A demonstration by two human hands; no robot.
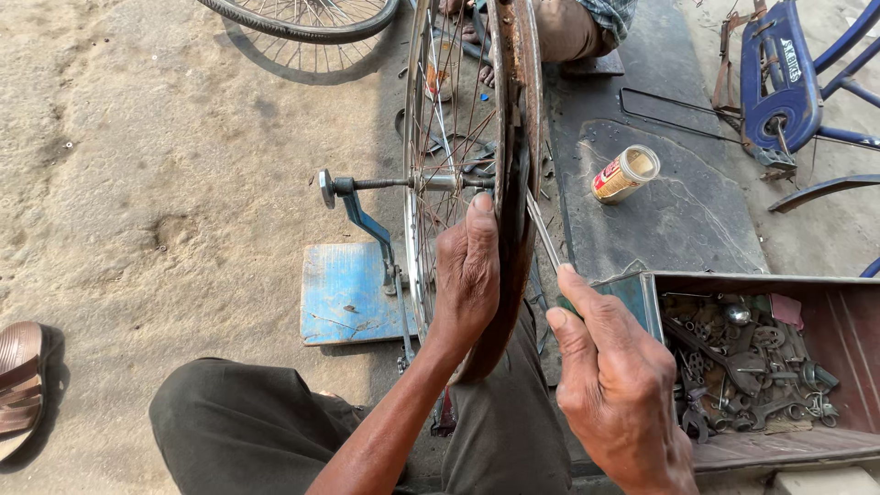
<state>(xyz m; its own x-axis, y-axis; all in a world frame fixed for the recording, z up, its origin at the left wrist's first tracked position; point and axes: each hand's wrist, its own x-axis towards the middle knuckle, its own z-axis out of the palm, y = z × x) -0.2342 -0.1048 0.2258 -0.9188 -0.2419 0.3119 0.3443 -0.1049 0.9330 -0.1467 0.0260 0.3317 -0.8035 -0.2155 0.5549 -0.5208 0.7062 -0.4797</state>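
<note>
A rusted bicycle wheel is held upright on a blue truing stand, set on sandy ground between the seated person's knees, its threaded axle carried by the stand's arm. The wheel is judged stiff and fairly light, free to turn on its axle, with a rough, corroded rim best gripped at its edge rather than by the thin, easily bent spokes. An open metal box of oily spare parts is seen to the right, beside a dark slab on which a small tin can lies on its side; a second wheel and a blue bicycle frame are glimpsed at the top, where another person's legs also appear. The left hand is wrapped over the near rim, fingers closed around it and thumb laid along its edge, the forearm raised from below. The right hand is clenched on the green handle of a slim screwdriver, whose shaft is angled up and leftward, its tip pressed against the rim's inner side
</note>
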